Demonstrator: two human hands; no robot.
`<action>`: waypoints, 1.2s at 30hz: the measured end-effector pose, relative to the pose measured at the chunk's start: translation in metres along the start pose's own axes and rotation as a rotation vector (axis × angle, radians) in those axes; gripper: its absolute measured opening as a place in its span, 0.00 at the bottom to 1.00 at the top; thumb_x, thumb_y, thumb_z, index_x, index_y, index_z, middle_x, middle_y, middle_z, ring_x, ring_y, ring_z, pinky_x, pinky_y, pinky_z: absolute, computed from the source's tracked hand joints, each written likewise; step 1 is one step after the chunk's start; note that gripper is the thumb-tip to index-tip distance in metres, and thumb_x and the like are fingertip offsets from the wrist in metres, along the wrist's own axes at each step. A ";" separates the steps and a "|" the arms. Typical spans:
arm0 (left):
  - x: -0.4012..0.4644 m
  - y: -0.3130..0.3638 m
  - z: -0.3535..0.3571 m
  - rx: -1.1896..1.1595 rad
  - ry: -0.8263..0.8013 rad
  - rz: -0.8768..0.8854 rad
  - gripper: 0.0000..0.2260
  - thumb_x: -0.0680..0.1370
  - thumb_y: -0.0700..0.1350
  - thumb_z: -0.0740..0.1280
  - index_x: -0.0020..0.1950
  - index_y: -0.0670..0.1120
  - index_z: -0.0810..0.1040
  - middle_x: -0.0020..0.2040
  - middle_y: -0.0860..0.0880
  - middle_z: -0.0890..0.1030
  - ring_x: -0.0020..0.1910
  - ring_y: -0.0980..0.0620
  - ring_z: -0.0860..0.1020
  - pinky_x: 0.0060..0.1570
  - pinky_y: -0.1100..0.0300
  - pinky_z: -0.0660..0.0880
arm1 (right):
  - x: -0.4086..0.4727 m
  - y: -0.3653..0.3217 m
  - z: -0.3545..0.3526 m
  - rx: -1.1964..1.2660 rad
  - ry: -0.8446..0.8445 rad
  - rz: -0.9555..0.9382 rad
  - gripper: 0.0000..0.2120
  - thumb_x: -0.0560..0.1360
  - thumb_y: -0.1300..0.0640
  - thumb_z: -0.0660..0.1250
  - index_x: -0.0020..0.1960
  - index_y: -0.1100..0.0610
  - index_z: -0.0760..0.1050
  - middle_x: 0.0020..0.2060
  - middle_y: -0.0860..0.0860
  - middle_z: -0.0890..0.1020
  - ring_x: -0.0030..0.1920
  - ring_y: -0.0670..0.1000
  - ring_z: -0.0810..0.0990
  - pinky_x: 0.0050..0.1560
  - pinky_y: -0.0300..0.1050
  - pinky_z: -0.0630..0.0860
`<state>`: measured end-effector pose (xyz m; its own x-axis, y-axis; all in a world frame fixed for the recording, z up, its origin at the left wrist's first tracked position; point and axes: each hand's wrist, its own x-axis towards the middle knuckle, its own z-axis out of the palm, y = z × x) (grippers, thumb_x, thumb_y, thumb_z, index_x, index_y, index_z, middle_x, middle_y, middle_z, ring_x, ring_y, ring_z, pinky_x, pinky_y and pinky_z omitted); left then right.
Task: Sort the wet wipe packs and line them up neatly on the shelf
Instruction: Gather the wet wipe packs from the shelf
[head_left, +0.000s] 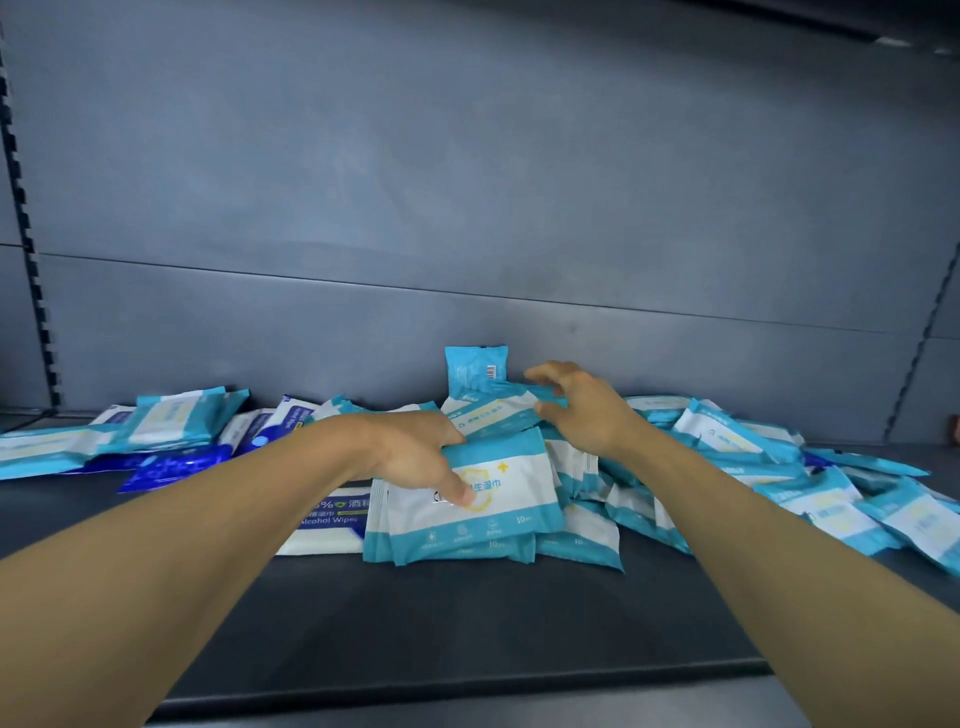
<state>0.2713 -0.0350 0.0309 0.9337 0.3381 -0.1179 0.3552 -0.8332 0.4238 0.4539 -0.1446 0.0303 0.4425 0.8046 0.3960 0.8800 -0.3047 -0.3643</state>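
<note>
on the dark shelf (467, 623), under the thumb of the left hand (410, 457), a light blue and white wipe pack (498, 499) leans face-up at the front of a short row of like packs. the thumb presses flat on its front while the other fingers curl over its top edge, so the hand grips it. just beyond those fingers, the right hand (582, 410) pinches another light blue pack (493, 415) by its right end, thumb below and bent fingers above; this one is tilted and sits over the back of the row. behind the right fingertips a small blue pack (475, 366) stands upright against the grey back wall (467, 182). left of the left thumb, touching the row, lies a flat white pack marked alcohol wipes (332, 519). farther left are dark blue packs (176, 465) and a low stack of light blue ones (171, 421). right of the right wrist spreads a loose heap of light blue packs (831, 493) (many overlapping, none lined up).
</note>
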 end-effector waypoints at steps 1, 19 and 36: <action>0.000 0.000 0.000 0.020 0.006 0.002 0.08 0.74 0.53 0.70 0.42 0.52 0.74 0.48 0.56 0.75 0.50 0.54 0.75 0.51 0.61 0.72 | 0.006 0.000 0.002 0.006 -0.026 -0.009 0.19 0.79 0.59 0.63 0.70 0.54 0.68 0.68 0.51 0.70 0.66 0.51 0.70 0.64 0.39 0.64; -0.023 0.013 0.015 0.109 0.236 0.078 0.14 0.74 0.52 0.70 0.44 0.54 0.64 0.43 0.56 0.71 0.40 0.57 0.70 0.39 0.61 0.67 | 0.025 -0.006 0.006 -0.077 -0.321 0.138 0.07 0.75 0.57 0.69 0.44 0.61 0.77 0.38 0.53 0.78 0.37 0.51 0.74 0.35 0.40 0.71; -0.112 0.003 0.004 0.263 0.350 -0.148 0.22 0.71 0.51 0.73 0.61 0.50 0.71 0.52 0.54 0.76 0.50 0.51 0.73 0.51 0.58 0.71 | -0.078 -0.011 -0.045 -0.026 -0.303 0.078 0.08 0.75 0.54 0.68 0.46 0.60 0.77 0.40 0.51 0.78 0.39 0.50 0.76 0.39 0.44 0.70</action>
<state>0.1676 -0.0772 0.0417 0.8167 0.5518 0.1690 0.5254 -0.8321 0.1777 0.4177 -0.2273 0.0412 0.4408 0.8924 0.0965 0.8513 -0.3815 -0.3601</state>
